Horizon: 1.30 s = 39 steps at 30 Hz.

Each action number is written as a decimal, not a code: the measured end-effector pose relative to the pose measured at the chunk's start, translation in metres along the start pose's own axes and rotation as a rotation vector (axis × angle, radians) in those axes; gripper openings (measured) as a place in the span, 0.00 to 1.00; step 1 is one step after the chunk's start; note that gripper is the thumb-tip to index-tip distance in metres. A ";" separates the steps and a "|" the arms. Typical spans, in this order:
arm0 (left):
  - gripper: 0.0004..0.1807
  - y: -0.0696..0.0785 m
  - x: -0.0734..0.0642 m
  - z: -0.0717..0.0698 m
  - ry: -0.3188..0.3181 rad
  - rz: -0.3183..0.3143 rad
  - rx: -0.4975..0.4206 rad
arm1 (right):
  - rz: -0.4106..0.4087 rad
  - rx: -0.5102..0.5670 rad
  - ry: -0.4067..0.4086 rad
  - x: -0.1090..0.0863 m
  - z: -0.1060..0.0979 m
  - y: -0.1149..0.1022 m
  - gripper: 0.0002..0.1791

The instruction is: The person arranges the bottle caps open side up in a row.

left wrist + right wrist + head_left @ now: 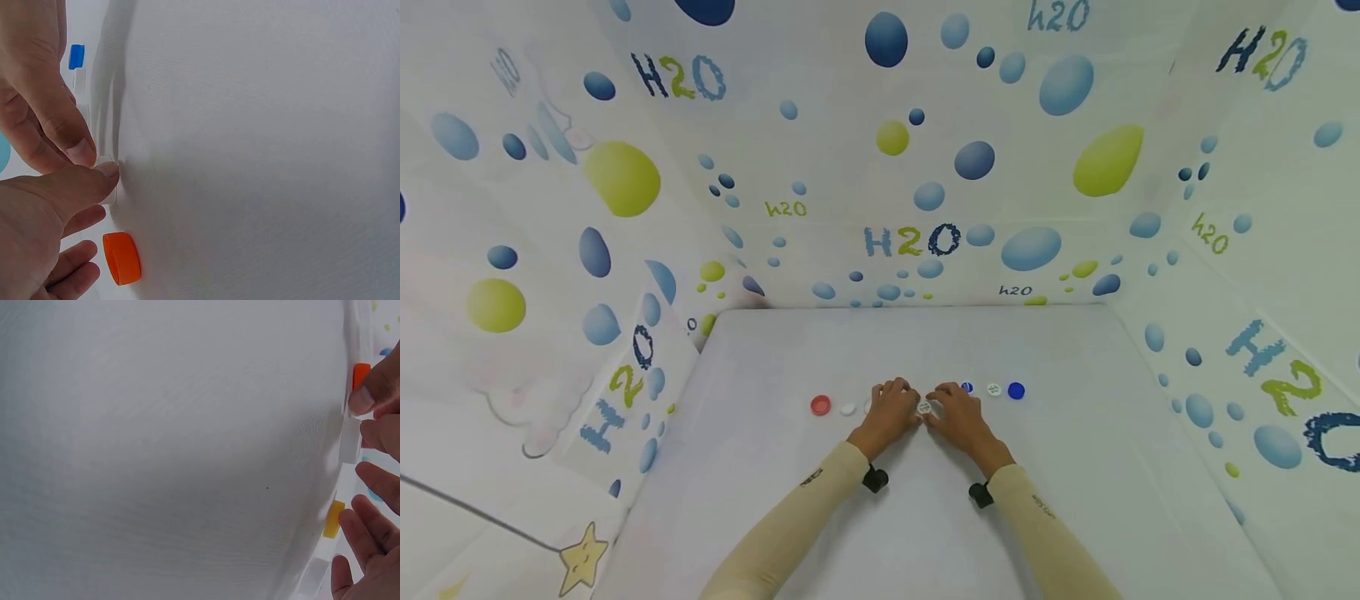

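In the head view the left hand (891,417) and the right hand (958,417) meet over a small white bottle cap (923,407) with dark print. Thumb and index finger of each hand close in on the cap's rim from either side. In the left wrist view the left thumb lies against the white cap, the right thumb right beside it; the other fingers spread loosely. An orange cap (122,258) stands below the left hand there. The right wrist view shows a yellow cap (334,519) near the right hand's other fingers.
A row of caps runs across the white table (917,533). Left of the hands are a red cap (821,405) and a white cap (847,409). To the right sit a blue-and-white cap (967,387), another white cap (994,389) and a blue cap (1016,391).
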<state>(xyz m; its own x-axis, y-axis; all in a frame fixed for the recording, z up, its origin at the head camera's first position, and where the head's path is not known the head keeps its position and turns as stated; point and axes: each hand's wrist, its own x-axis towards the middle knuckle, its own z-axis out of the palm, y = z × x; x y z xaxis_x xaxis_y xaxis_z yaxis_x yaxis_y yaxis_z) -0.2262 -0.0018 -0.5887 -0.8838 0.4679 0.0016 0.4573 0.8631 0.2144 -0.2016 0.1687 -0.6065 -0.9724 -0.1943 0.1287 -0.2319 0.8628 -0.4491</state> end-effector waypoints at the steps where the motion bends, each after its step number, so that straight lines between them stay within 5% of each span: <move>1: 0.21 0.000 0.000 0.000 -0.002 -0.001 -0.002 | -0.002 -0.001 0.003 0.000 0.000 0.000 0.20; 39: 0.13 0.001 0.002 0.004 0.024 0.003 0.009 | 0.030 -0.039 -0.012 0.003 0.007 -0.003 0.19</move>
<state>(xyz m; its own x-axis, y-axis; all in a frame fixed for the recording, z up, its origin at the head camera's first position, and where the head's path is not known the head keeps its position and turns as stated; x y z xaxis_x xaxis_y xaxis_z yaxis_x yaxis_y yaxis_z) -0.2272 0.0003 -0.5920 -0.8845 0.4658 0.0262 0.4607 0.8634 0.2056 -0.2037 0.1624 -0.6106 -0.9791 -0.1740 0.1049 -0.2021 0.8856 -0.4181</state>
